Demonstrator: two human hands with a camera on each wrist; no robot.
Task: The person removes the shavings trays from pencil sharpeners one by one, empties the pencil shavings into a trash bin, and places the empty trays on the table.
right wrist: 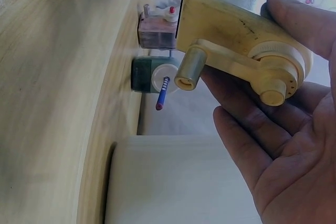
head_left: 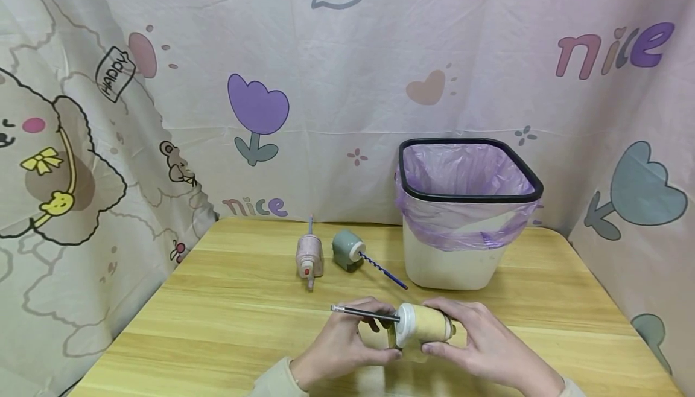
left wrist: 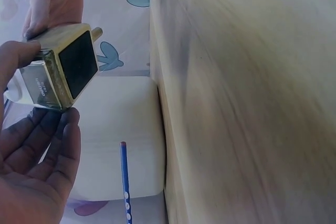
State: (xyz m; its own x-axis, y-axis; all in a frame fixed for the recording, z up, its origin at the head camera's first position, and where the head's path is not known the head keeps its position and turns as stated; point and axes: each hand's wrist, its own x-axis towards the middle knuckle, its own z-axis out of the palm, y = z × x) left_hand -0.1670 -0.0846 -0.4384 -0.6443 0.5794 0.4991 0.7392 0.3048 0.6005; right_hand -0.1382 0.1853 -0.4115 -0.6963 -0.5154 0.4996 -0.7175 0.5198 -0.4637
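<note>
My two hands hold a yellow, box-bodied crank pencil sharpener between them, lifted off the pale wood-grain table and lying on its side. A slim black pencil with a pale end sticks out of its round white front, pointing to my left and passing just above my left fingers.

My left hand is partly open around the front end: thumb against one edge, fingertips against the opposite edge, by the clear plastic drawer. My right hand is curved about as wide, gripping the yellow body between thumb and fingers near the back, where the cream plastic crank sits. The sharpener's flat black base faces the left wrist camera.

Beyond my hands, a pink sharpener stands beside a grey-green sharpener, which has a dark blue pencil in its white front. To their right stands a white plastic bin with a translucent purple liner and black rim.
</note>
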